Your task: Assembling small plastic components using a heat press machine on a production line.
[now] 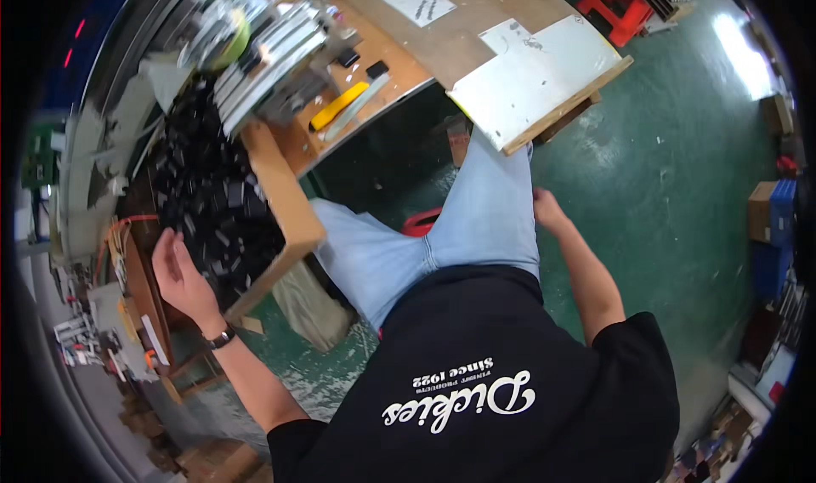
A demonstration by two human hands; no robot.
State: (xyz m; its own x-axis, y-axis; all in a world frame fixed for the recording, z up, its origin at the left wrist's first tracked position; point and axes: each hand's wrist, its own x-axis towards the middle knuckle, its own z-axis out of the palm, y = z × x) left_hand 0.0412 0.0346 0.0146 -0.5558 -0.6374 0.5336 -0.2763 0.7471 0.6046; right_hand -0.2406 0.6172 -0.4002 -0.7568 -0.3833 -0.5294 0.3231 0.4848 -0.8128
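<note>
Parts [212,207], small, black and glossy, fill a wooden bin [285,198] left of the knees. Left hand [178,275] hovers open and empty beside them; right hand [546,209] rests on the thigh, grip unclear. Green floor [680,185], cluttered workbench [476,32].

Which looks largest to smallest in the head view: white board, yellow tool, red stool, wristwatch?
1. white board
2. red stool, though it stands farther off, so its true size is unsure
3. yellow tool
4. wristwatch
</note>
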